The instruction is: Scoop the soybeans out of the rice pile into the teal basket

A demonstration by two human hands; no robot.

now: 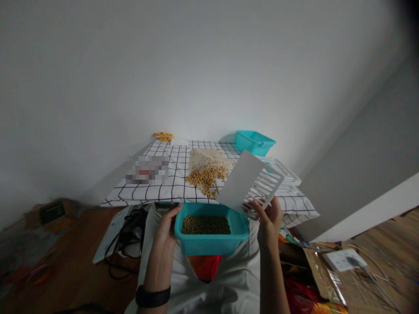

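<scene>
While the left hand grips a teal tub of green beans, the right hand holds a tilted white slotted tray.

— What lies on the white, black-gridded cloth of the worktop?
— A loose heap of yellow soybeans on clear plastic, a teal plastic tub at the far corner, and stacked white slotted plastic trays beside it.
— And the wooden floor?
— Tangled black cables left, a white power strip right.
</scene>
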